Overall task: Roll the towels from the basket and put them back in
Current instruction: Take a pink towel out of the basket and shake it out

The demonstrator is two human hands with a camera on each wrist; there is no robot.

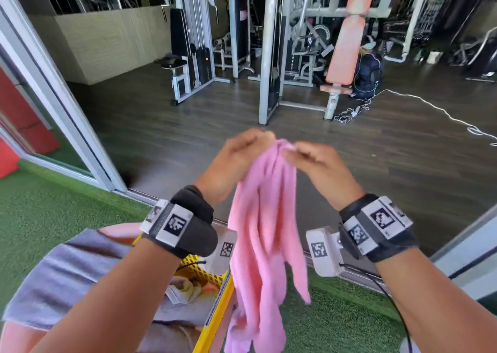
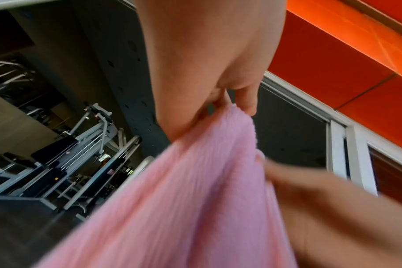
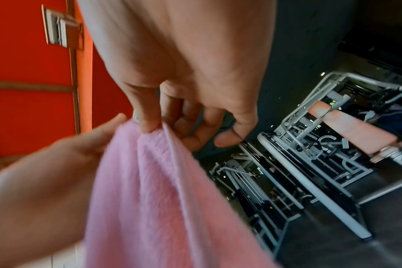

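A pink towel (image 1: 265, 226) hangs bunched in long folds from both my hands at chest height. My left hand (image 1: 265, 137) pinches its top edge from the left, and my right hand (image 1: 291, 148) pinches the same edge just to the right, almost touching the left. In the left wrist view the left hand's fingers (image 2: 246, 101) curl onto the pink towel (image 2: 195, 199). In the right wrist view the right hand's fingers (image 3: 149, 125) pinch a fold of the pink towel (image 3: 154, 199). Below, the yellow basket (image 1: 215, 312) holds other towels (image 1: 185, 285), partly hidden by my left forearm.
I am on green artificial turf (image 1: 40, 218) by a sliding door track (image 1: 139, 194). My grey shorts (image 1: 67, 277) lie left of the basket. Beyond the door, a dark wood floor carries gym machines (image 1: 193, 43), an orange bench (image 1: 347, 43) and a white cable (image 1: 430, 107).
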